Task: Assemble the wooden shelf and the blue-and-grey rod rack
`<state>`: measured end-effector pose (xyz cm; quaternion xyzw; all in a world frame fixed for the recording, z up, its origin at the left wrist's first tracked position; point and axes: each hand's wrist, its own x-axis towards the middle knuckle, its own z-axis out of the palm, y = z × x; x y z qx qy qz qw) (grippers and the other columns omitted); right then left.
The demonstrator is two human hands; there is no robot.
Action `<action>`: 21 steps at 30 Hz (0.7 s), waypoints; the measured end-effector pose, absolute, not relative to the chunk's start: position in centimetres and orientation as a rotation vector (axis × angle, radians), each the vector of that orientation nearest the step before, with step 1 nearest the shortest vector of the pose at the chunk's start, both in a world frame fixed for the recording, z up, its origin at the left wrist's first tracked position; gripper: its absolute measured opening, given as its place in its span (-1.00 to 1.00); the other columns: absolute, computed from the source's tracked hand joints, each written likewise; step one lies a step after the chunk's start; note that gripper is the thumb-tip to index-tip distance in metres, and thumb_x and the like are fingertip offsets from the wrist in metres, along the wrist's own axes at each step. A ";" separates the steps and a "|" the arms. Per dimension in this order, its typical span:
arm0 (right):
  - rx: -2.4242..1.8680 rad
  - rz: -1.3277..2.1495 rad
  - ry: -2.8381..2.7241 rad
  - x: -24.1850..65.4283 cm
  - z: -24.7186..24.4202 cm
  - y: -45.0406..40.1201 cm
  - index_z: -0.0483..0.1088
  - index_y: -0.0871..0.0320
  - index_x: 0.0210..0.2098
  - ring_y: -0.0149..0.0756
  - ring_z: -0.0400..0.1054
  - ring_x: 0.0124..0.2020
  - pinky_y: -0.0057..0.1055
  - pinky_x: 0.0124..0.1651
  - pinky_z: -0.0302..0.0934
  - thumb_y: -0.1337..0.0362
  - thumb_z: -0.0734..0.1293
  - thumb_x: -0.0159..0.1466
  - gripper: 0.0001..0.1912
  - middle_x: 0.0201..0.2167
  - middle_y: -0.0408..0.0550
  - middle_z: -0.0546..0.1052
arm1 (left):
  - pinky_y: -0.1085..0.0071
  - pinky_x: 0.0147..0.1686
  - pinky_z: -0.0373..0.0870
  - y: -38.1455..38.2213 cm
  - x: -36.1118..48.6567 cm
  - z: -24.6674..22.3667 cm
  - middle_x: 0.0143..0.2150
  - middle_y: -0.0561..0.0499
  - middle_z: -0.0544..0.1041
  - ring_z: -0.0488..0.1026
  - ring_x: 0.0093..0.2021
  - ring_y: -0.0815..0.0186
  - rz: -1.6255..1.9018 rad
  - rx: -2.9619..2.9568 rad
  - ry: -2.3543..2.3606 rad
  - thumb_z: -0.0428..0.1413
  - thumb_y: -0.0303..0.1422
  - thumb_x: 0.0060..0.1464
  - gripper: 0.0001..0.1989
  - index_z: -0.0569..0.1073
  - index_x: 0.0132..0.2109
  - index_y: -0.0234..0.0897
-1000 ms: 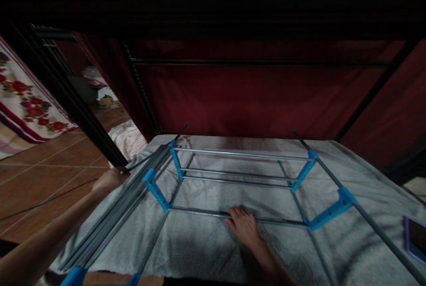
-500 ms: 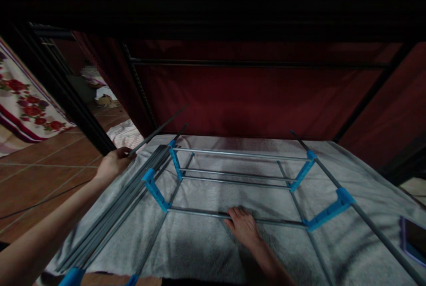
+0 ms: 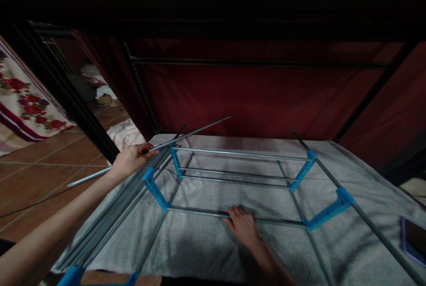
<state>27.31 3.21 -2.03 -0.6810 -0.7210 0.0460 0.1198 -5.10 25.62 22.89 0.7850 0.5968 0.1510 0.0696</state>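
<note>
My left hand (image 3: 130, 160) is closed around a loose grey metal rod (image 3: 199, 131), held slanted above the left side of a frame. The frame has grey rods joined by blue plastic connectors (image 3: 155, 190) and lies on a light grey towel (image 3: 206, 241). My right hand (image 3: 242, 225) rests at the middle of the frame's near crossbar (image 3: 196, 212), its fingers curled over the bar. Beneath my left hand, a bundle of several grey rods (image 3: 113, 215) lies along the towel's left side.
A phone (image 3: 414, 238) lies at the right edge. Behind the towel hangs a dark red curtain (image 3: 253, 99) with a black metal frame (image 3: 66, 86) at its left. A floral cloth (image 3: 33, 104) hangs at the far left above the tiled floor (image 3: 23, 179).
My left hand has moved right with the loose rod, which has turned flatter and now reaches over the frame's back left corner. My right hand has stayed on the crossbar.
</note>
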 end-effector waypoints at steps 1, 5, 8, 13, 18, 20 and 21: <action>-1.987 0.137 -2.106 27.3 -2.0 3.2 0.35 0.05 -0.10 -0.22 0.38 -0.14 -0.31 -0.12 0.19 0.13 0.16 0.36 -0.77 -0.17 -0.09 0.51 | 0.46 -0.32 0.29 25.6 -4.9 22.8 -0.25 -0.02 0.59 0.49 -0.21 0.17 0.434 2.395 1.799 0.00 0.04 0.06 -0.51 0.53 -0.08 -0.20; -1.979 0.131 -2.102 27.3 -2.0 3.2 0.35 0.06 -0.11 -0.23 0.39 -0.15 -0.32 -0.13 0.19 0.13 0.15 0.36 -0.77 -0.17 -0.07 0.51 | 0.46 -0.31 0.29 25.5 -4.6 22.7 -0.28 -0.01 0.58 0.49 -0.23 0.18 0.420 2.486 1.650 -0.04 0.03 0.09 -0.52 0.52 -0.11 -0.22; -1.978 0.122 -2.111 27.4 -2.1 3.2 0.35 0.06 -0.12 -0.21 0.39 -0.15 -0.30 -0.13 0.20 0.13 0.15 0.36 -0.77 -0.18 -0.07 0.51 | 0.49 -0.33 0.28 25.2 -4.6 22.7 -0.34 0.03 0.56 0.47 -0.30 0.24 0.394 2.516 1.484 -0.03 0.03 0.10 -0.54 0.50 -0.14 -0.24; -1.988 0.113 -2.109 27.4 -2.2 3.2 0.35 0.04 -0.11 -0.22 0.39 -0.15 -0.31 -0.12 0.20 0.13 0.16 0.36 -0.78 -0.17 -0.07 0.51 | 0.52 -0.38 0.23 24.4 -4.5 23.2 -0.39 0.09 0.51 0.43 -0.35 0.30 0.319 2.566 1.455 -0.02 0.00 0.12 -0.57 0.48 -0.13 -0.26; -1.994 0.115 -2.115 27.3 -2.2 3.2 0.35 0.04 -0.11 -0.21 0.38 -0.14 -0.30 -0.12 0.20 0.12 0.16 0.36 -0.77 -0.17 -0.08 0.51 | 0.52 -0.39 0.18 24.1 -4.0 24.1 -0.42 0.11 0.50 0.40 -0.37 0.32 0.210 2.623 1.397 -0.02 -0.02 0.13 -0.58 0.50 -0.12 -0.24; -2.002 0.114 -2.108 27.3 -2.2 3.2 0.35 0.04 -0.11 -0.21 0.38 -0.14 -0.30 -0.12 0.20 0.12 0.16 0.36 -0.77 -0.17 -0.08 0.51 | 0.53 -0.40 0.18 24.1 -3.8 24.3 -0.43 0.12 0.49 0.39 -0.39 0.34 0.225 2.613 1.366 0.00 -0.02 0.12 -0.58 0.51 -0.13 -0.25; -2.005 0.112 -2.106 27.3 -2.2 3.3 0.35 0.04 -0.11 -0.21 0.38 -0.14 -0.31 -0.12 0.20 0.12 0.16 0.36 -0.77 -0.17 -0.08 0.51 | 0.53 -0.40 0.18 24.0 -3.7 24.3 -0.44 0.12 0.49 0.37 -0.40 0.35 0.260 2.594 1.372 0.02 -0.02 0.09 -0.58 0.51 -0.14 -0.26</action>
